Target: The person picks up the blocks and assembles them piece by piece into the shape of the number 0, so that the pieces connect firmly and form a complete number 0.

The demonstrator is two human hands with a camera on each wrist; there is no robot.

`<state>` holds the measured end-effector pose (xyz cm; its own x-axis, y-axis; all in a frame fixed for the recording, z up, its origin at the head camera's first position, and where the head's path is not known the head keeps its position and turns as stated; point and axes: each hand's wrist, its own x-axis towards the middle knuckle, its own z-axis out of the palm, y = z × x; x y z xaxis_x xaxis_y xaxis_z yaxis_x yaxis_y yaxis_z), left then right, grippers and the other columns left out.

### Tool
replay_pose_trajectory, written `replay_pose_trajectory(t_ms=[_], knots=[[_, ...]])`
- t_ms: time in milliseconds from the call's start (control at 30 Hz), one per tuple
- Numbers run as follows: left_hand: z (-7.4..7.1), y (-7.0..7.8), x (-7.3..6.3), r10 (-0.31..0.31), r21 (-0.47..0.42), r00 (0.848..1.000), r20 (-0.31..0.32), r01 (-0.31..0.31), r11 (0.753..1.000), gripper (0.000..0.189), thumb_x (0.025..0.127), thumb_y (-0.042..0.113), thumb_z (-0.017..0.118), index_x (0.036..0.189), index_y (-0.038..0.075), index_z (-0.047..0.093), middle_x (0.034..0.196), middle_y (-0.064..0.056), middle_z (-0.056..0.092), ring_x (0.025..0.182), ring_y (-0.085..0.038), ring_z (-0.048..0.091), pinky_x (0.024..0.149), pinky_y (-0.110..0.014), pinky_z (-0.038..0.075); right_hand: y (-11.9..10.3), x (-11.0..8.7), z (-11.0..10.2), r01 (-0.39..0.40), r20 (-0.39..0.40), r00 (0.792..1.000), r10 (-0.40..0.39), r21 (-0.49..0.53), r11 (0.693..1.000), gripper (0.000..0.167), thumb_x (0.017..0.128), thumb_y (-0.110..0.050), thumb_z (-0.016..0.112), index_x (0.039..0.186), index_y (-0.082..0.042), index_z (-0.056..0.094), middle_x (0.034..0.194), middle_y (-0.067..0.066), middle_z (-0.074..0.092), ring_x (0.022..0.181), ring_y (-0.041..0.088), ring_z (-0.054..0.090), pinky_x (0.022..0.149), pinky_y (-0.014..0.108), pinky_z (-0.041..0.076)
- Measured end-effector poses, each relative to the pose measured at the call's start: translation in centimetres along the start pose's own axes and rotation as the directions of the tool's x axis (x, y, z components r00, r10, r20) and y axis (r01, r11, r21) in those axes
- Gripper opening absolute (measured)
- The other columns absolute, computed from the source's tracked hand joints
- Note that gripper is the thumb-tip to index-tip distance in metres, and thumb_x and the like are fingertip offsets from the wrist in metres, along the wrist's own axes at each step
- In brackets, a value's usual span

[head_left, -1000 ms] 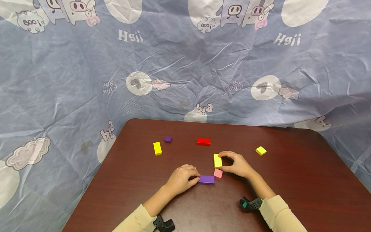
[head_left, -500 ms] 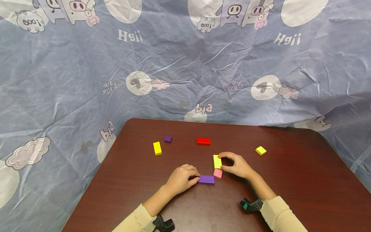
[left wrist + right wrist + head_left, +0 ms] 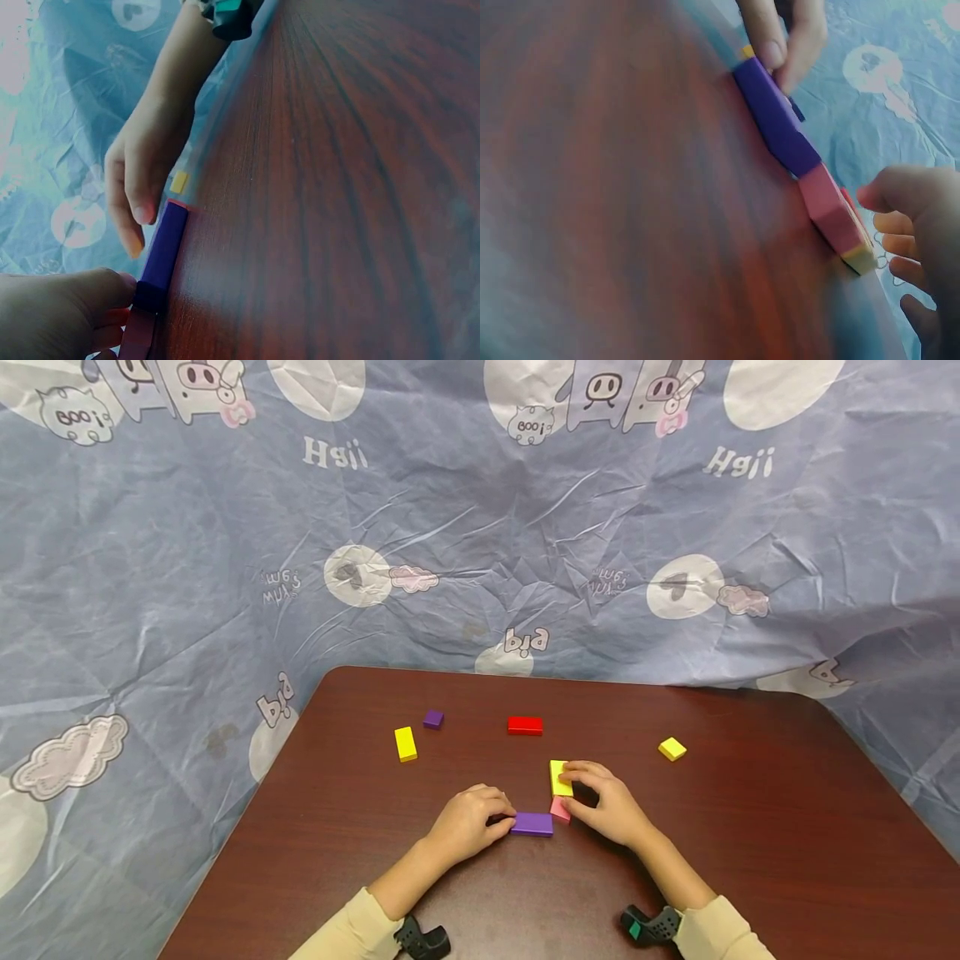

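Observation:
A long purple block [image 3: 532, 825] lies flat, its left end pinched between thumb and fingers of my left hand [image 3: 468, 823]. Against its upper right corner sits a small pink block [image 3: 559, 811], partly covered by my right thumb in the head view. A yellow block [image 3: 558, 775] extends from the pink one toward the far edge. My right hand [image 3: 611, 807] has its fingers over the yellow block's right side. In the right wrist view its thumb [image 3: 881, 191] is spread from the fingers and appears slightly apart from the pink block [image 3: 829, 206].
Farther back on the dark wooden table [image 3: 345, 860] lie a red block [image 3: 525, 727], a small purple block [image 3: 433, 720] and a yellow block [image 3: 406, 744]. A small yellow block [image 3: 672, 749] lies at the right. A printed cloth [image 3: 450, 527] hangs behind.
The yellow block has shifted slightly nearer to the pink block. My right hand has loosened from it, its thumb moving down to the pink block. My left hand stays in place.

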<state>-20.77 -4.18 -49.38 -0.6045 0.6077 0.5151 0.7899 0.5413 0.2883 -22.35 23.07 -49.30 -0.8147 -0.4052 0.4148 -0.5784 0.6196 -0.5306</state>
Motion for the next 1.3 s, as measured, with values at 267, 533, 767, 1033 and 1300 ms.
replay_pose_trajectory(t_ms=[267, 533, 767, 1033, 1300], knots=[[0.0, 0.0, 0.1, -0.014, 0.002, 1.0, 0.023, 0.014, 1.0, 0.006, 0.086, 0.02, 0.074, 0.089, 0.015, 0.077, 0.089, 0.006, 0.07, 0.085, -0.009, 0.062, 0.079, -0.022, 0.05, -0.3, -0.6, 0.8, 0.005, -0.023, 1.0, -0.005, -0.017, 1.0, 0.031, 0.08, -0.014, 0.079, 0.109, -0.006, 0.072, 0.123, 0.009, 0.063, 0.118, 0.028, 0.055, 0.096, 0.053, 0.044], [-0.5, 0.0, 0.5, -0.011, -0.008, 0.998, 0.068, 0.011, 1.0, 0.008, 0.087, 0.021, 0.073, 0.09, 0.014, 0.077, 0.09, 0.006, 0.069, 0.086, -0.01, 0.063, 0.08, -0.023, 0.05, 0.0, -1.0, 0.9, -0.045, -0.036, 0.998, 0.045, 0.018, 0.999, 0.031, 0.079, -0.015, 0.08, 0.109, -0.01, 0.072, 0.125, 0.006, 0.062, 0.119, 0.026, 0.055, 0.098, 0.048, 0.042], [-1.4, -0.6, 1.1, -0.022, -0.057, 0.997, 0.072, 0.026, 0.998, 0.007, 0.088, 0.018, 0.072, 0.092, 0.013, 0.076, 0.09, 0.005, 0.07, 0.087, -0.01, 0.065, 0.081, -0.025, 0.051, 0.1, -1.1, 1.0, -0.042, -0.055, 0.998, 0.043, 0.028, 0.999, 0.031, 0.079, -0.016, 0.08, 0.108, -0.011, 0.072, 0.124, 0.005, 0.063, 0.118, 0.026, 0.055, 0.101, 0.03, 0.039], [-3.6, -4.4, 1.0, -0.178, -0.038, 0.984, -0.007, 0.177, 0.983, 0.008, 0.085, 0.013, 0.074, 0.093, 0.011, 0.076, 0.091, 0.002, 0.071, 0.089, -0.015, 0.066, 0.084, -0.033, 0.053, -0.1, -0.9, 1.2, -0.043, -0.057, 0.997, 0.044, 0.025, 0.999, 0.03, 0.079, -0.017, 0.08, 0.107, -0.01, 0.072, 0.123, 0.006, 0.063, 0.118, 0.026, 0.056, 0.099, 0.034, 0.041], [-6.3, -8.4, -0.4, -0.389, -0.081, 0.918, -0.082, 0.383, 0.92, 0.013, 0.084, 0.014, 0.076, 0.097, 0.009, 0.076, 0.098, -0.001, 0.07, 0.091, -0.021, 0.067, 0.08, -0.039, 0.054, -0.2, -0.9, 1.2, -0.043, -0.057, 0.997, 0.044, 0.027, 0.999, 0.031, 0.079, -0.016, 0.08, 0.107, -0.009, 0.072, 0.123, 0.007, 0.063, 0.118, 0.027, 0.056, 0.098, 0.04, 0.042]])
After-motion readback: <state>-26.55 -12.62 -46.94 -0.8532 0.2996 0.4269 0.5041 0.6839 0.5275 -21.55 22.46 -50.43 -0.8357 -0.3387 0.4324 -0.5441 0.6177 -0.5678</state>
